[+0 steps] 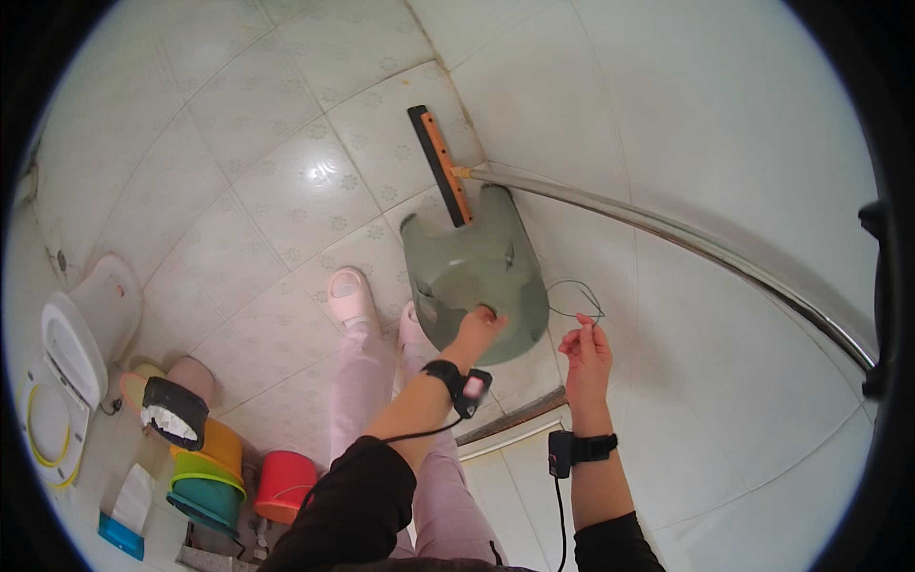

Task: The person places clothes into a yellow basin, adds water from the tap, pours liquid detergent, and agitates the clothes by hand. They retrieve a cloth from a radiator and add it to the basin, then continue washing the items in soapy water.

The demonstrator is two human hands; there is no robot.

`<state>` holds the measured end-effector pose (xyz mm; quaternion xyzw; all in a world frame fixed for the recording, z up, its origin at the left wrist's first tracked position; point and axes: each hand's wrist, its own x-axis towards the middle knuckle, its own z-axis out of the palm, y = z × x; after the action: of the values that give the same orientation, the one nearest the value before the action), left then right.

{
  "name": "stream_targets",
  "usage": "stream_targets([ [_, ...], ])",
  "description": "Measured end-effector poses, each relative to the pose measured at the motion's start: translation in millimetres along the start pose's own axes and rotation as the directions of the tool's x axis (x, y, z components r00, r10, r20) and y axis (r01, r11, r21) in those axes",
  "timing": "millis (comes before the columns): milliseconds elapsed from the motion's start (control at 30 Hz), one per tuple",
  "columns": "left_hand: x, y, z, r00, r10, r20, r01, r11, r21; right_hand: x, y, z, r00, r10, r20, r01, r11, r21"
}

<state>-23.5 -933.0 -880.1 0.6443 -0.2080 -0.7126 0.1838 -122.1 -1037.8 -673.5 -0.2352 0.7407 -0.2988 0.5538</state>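
My left hand (482,330) is at a grey-green translucent plastic stool (465,279), its fingers hooked into a hole in the plastic and its thumb outside. The hidden fingertips cannot be made out. To the right, my right hand (587,339) is raised with thumb and fingertips together at the lower end of a thin green cord loop (572,297), which hangs in front of the white wall. A floor squeegee (442,168) with a black blade and orange head lies at the stool's far end. Its metal handle (665,229) runs right along the wall.
At left stand a white toilet (96,322), a bin with a black liner (179,411), stacked yellow, green and teal buckets (211,465) and a red bucket (287,479). A blue-and-white packet (129,511) is beside them. A doorway threshold (511,418) lies below the stool.
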Motion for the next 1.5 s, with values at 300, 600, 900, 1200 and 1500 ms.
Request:
stream_targets([
  [300,-150,24,-63,0.985,-0.057,-0.164,0.007,0.958,-0.287,-43,-28,22,0.994,0.012,0.106,-0.01,1.0,-0.019],
  [600,-71,75,-225,0.898,-0.077,-0.434,-0.037,0.968,-0.247,-93,-36,47,0.975,0.072,0.211,-0.059,0.996,-0.07],
  [900,54,132,-328,0.844,0.03,-0.535,-0.157,0.969,-0.193,-91,-29,51,0.979,0.115,0.167,-0.106,0.992,-0.067],
  [1200,43,150,-355,0.876,0.025,-0.481,-0.072,0.994,-0.08,-96,-50,91,0.972,0.108,0.208,-0.092,0.992,-0.086],
  [1500,-211,196,-321,0.828,0.535,-0.168,-0.558,0.758,-0.338,-173,-146,198,0.832,0.104,0.545,-0.029,0.989,-0.145],
])
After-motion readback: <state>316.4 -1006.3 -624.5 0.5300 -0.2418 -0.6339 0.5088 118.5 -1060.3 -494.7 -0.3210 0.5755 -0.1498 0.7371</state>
